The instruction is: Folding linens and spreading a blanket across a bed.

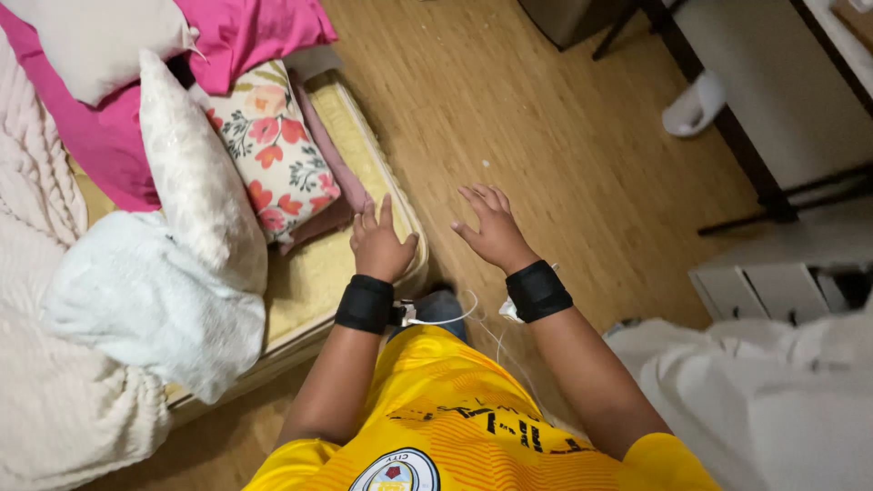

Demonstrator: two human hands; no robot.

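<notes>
I look down over my yellow shirt at both hands held out in front of me. My left hand (pixel 380 244) hovers over the corner of the yellow mattress (pixel 359 145), fingers loosely spread, holding nothing. A black band wraps its wrist. My right hand (pixel 492 228) is open above the wooden floor (pixel 546 127), fingers apart and empty, with a black wrist band too. A floral pillow (pixel 277 150) lies on the bed just left of my left hand. Next to it leans a white pillow (pixel 195 173).
A fluffy white blanket (pixel 145 300) and a pink sheet (pixel 100 136) cover the bed at left. White cloth (pixel 764 391) lies at lower right by a white drawer unit (pixel 773 286). A dark-framed table (pixel 755 173) and a white slipper (pixel 696 105) stand at upper right.
</notes>
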